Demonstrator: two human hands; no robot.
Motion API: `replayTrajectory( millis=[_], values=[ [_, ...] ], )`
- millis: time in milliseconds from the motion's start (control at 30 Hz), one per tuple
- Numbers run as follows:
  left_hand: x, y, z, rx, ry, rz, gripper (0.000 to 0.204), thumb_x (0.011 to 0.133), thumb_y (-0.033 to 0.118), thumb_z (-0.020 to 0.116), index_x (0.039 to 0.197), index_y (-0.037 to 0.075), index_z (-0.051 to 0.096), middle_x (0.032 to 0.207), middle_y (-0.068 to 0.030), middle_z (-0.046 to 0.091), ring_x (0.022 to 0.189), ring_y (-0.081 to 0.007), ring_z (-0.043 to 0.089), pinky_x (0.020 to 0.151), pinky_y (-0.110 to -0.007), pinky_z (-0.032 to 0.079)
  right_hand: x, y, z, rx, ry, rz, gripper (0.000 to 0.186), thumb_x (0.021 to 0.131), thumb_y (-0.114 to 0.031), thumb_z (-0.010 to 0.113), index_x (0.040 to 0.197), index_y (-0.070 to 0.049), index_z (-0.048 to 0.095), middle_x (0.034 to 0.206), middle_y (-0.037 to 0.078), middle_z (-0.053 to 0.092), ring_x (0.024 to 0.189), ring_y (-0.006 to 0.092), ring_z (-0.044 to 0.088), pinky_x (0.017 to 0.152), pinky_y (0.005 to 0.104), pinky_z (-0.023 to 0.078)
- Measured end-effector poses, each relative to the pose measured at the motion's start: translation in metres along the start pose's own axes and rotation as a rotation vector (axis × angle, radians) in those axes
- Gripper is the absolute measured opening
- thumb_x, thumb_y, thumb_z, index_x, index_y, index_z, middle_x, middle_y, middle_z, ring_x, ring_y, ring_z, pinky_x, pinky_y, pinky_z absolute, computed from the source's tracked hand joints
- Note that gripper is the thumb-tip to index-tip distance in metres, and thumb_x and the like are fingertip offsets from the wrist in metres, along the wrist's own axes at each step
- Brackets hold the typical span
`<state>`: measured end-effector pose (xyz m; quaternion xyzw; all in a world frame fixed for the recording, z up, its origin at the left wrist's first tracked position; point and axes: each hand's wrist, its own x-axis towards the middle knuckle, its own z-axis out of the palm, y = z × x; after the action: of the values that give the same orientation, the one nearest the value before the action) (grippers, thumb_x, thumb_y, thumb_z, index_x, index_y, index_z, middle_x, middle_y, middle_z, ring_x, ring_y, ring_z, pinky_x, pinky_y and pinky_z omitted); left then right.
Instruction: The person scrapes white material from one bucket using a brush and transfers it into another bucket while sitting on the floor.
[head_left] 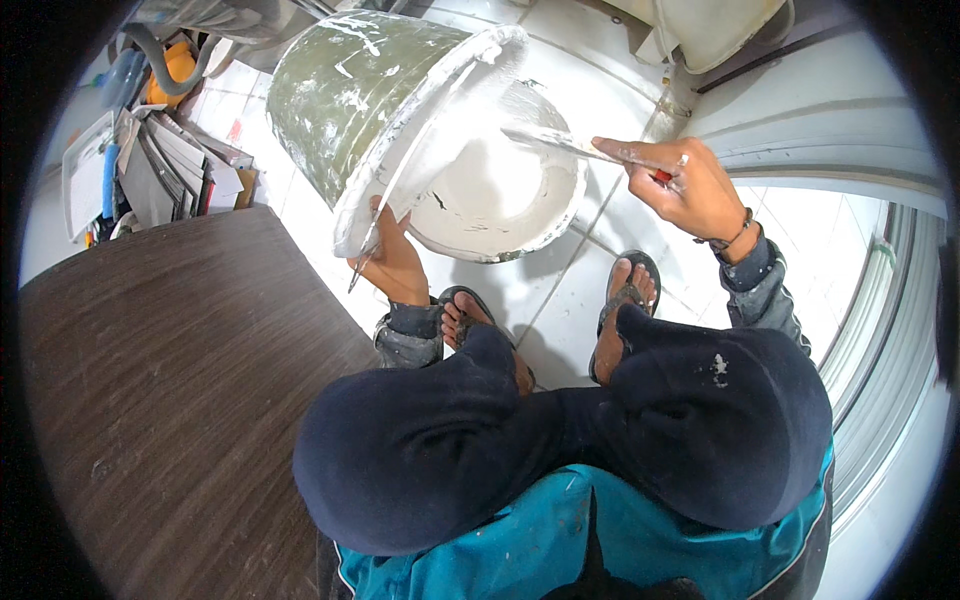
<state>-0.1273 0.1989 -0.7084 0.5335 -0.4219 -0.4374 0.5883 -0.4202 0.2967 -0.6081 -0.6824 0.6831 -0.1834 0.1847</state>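
A green bucket (350, 90) smeared with white paste lies tipped over, its mouth toward the lower right. My left hand (395, 265) grips its coated rim at the lower edge; a thin metal piece shows beside the fingers, and I cannot tell what it belongs to. Right under the mouth stands a round container (545, 235) with smooth white paste (470, 205) in it. My right hand (680, 185) is closed around a putty knife (550, 138), index finger stretched along it. The knife's paste-covered blade points left over the container. White smears mark the right-hand fingers.
A dark wood-grain tabletop (180, 400) fills the lower left. Beyond it stand papers and folders (170, 165) and an orange object (175, 75). White floor tiles (560, 340) lie around my sandalled feet. Sliding-door tracks (870, 330) run along the right.
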Motion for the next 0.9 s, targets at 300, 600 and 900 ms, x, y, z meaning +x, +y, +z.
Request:
replayTrajectory(
  millis=[300, 600, 900],
  values=[
    [0.0, 0.012, 0.0, -0.081, -0.061, -0.033, 0.035, 0.092, 0.007, 0.06, 0.122, -0.009, 0.051, 0.112, -0.0201, 0.061, 0.093, -0.0256, 0.067, 0.069, -0.034, 0.063, -0.008, 0.046, 0.018, 0.819, -0.188, 0.459, 0.039, 0.095, -0.021, 0.043, 0.13, -0.014, 0.06, 0.055, -0.006, 0.048, 0.041, -0.0001, 0.035, 0.037, 0.0177, 0.029],
    [0.017, 0.012, 0.0, -0.031, -0.156, -0.039, 0.039, 0.091, 0.005, 0.06, 0.125, -0.008, 0.046, 0.111, -0.0201, 0.06, 0.092, -0.0247, 0.066, 0.066, -0.037, 0.064, -0.009, 0.022, 0.031, 0.876, -0.111, 0.186, 0.034, 0.096, -0.02, 0.049, 0.124, -0.007, 0.063, 0.056, -0.003, 0.048, 0.043, 0.0034, 0.041, 0.04, 0.0216, 0.034],
    [0.007, 0.023, 0.027, -0.014, -0.367, -0.137, 0.016, 0.089, 0.003, 0.062, 0.1, -0.008, 0.058, 0.106, -0.0159, 0.059, 0.089, -0.0209, 0.064, 0.07, -0.041, 0.063, 0.044, -0.019, 0.091, 0.411, 0.506, -0.127, 0.027, 0.089, -0.016, 0.052, 0.105, -0.001, 0.067, 0.068, 0.016, 0.061, 0.062, 0.031, 0.061, 0.062, 0.0392, 0.051]
  ],
)
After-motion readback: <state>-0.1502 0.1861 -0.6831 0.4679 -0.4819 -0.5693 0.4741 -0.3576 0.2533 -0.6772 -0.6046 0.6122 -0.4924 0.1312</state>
